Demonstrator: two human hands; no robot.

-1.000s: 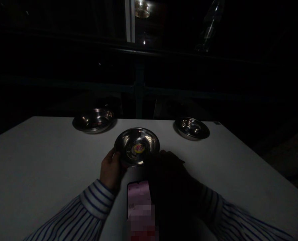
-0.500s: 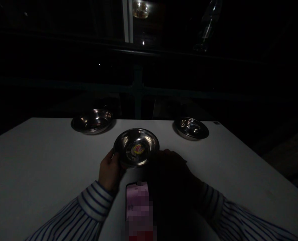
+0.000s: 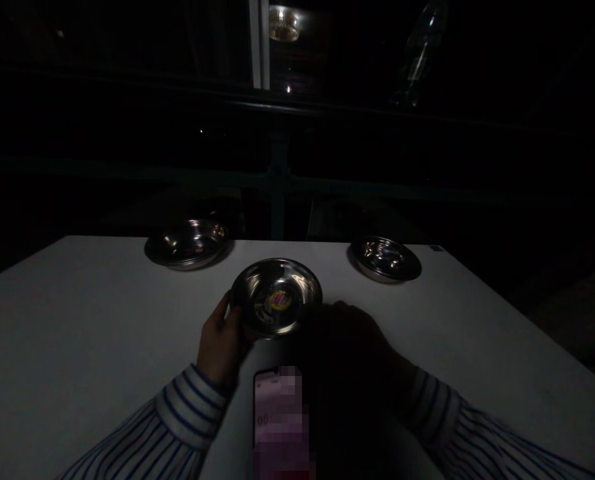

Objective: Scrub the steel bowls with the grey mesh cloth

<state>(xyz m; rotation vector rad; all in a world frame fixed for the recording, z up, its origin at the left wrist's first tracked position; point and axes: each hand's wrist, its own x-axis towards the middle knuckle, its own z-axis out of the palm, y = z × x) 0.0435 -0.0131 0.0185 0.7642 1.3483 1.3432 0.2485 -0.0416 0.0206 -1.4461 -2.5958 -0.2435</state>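
Observation:
A shiny round metal bowl [image 3: 257, 280] with a yellow and pink sticker [image 3: 280, 301] inside is tipped slightly towards me above the near middle of the white table [image 3: 102, 333]. Closed on its left rim is my left hand [image 3: 221, 343], thumb on the near side. My right hand [image 3: 360, 333] is at the bowl's lower right, sunk in dark shadow; its fingers cannot be made out. Below the bowl, between my forearms, a phone [image 3: 277, 407] shows a lit pinkish screen, partly blurred out.
Near the table's far edge are two more metal bowls, a wider one on the left [image 3: 187, 245] and another on the right [image 3: 385, 259]. A clear bottle [image 3: 420, 57] stands in the dark beyond. The surroundings are very dim.
The whole view has shifted a little, so everything appears slightly lower and further right. My left hand keeps its hold on the bowl; my right hand has moved slightly in the shadow.

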